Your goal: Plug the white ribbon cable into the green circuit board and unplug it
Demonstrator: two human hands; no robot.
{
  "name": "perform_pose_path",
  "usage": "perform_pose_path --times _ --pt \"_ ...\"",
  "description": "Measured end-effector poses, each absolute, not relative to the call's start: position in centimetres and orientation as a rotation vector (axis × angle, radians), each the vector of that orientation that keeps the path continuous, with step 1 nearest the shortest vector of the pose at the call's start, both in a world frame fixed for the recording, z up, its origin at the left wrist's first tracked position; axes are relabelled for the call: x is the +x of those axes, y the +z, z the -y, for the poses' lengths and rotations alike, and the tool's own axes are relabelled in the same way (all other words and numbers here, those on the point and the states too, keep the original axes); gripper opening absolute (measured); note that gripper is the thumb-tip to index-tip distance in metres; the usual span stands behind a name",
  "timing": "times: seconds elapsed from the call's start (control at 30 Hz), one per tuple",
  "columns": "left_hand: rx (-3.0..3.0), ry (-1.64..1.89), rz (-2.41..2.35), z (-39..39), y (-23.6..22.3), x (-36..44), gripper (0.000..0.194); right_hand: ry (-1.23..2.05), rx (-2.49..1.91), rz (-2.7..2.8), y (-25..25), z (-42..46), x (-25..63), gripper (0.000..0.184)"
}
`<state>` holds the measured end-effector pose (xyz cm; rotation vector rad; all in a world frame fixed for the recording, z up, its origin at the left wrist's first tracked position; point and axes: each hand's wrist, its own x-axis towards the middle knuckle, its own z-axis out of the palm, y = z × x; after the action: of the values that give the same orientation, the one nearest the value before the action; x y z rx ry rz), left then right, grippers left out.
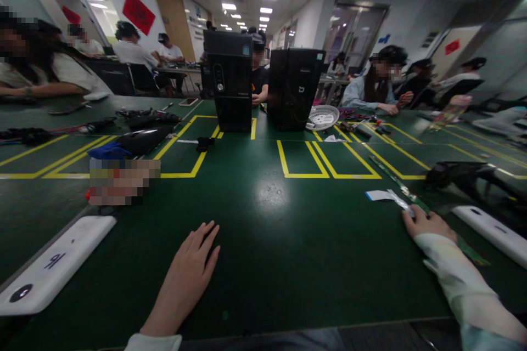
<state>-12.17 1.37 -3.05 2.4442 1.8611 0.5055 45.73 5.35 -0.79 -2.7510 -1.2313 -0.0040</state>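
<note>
My left hand (pixel 195 258) lies palm down over the green table (pixel 263 263), its fingers stretched out and holding nothing. On the right, my right hand (pixel 430 224) is closed over a long, narrow green circuit board (pixel 395 176), which shows on both sides of the hand. A white flat ribbon cable (pixel 382 195) with a blue end runs from beside the board to my right fingertips. My hand hides the middle of the board and where the cable joins it, if it does.
Two black computer towers (pixel 228 82) stand at the back, near a white basket (pixel 323 118). White casings (pixel 57 266) lie at both sides. Black parts and cables (pixel 148 119) are at the left, a black frame (pixel 465 178) at the right. Yellow tape marks the table. Several people sit around.
</note>
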Motion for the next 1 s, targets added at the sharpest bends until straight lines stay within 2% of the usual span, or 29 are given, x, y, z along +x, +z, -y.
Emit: perform_pose_path --times 0.2,0.4,0.6,0.77,1.0 --pt "2.442 0.529 -1.869 -1.4 -3.2 -12.3 0.051 0.023 -2.727 1.255 -1.2 -5.3 46.5 0.071" --pt "2.441 0.5 -1.88 -1.2 -3.0 -12.1 0.053 -0.019 -2.734 1.241 -1.4 -5.5 46.8 0.062" --pt "2.439 0.505 -1.868 -1.3 -3.0 -12.0 0.053 -0.042 -2.727 1.277 -1.7 -5.0 46.6 0.067" --pt "2.45 0.543 -1.858 -1.4 -3.1 -12.0 0.052 -0.282 -2.687 1.488 -2.4 -5.0 47.7 0.063" --pt "2.452 0.547 -1.873 -1.3 -3.1 -11.9 0.051 -0.162 -2.513 1.783 -2.6 -5.9 47.8 0.054"
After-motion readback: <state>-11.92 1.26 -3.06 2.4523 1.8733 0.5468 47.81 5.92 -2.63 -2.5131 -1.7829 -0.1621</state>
